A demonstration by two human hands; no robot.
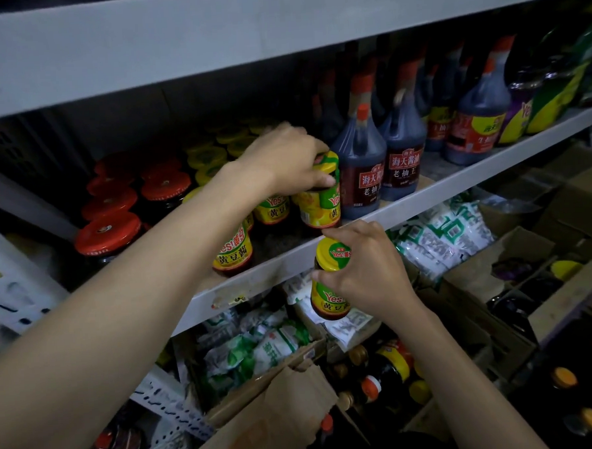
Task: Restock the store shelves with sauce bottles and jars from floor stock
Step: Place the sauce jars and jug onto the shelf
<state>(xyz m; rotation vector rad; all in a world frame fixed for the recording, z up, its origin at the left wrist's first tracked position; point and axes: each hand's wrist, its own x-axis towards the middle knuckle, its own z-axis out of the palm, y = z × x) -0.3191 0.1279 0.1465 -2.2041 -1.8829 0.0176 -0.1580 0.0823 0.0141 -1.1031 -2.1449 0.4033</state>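
Restocking looks partly done: yellow-lidded jars [234,251] and red-lidded jars [108,230] fill the left of the shelf [457,188], with soy bottles [362,172] ranked to the right. The left hand [288,163] grips the lid of a jar [322,205] standing at the shelf front, just beside the soy bottles, and seems to be settling it. The right hand [369,272] holds a second jar [329,291] by its neck just below the shelf edge, not yet placed. Dark bottles [388,367] in open boxes [273,407] below suggest plenty of stock is left.
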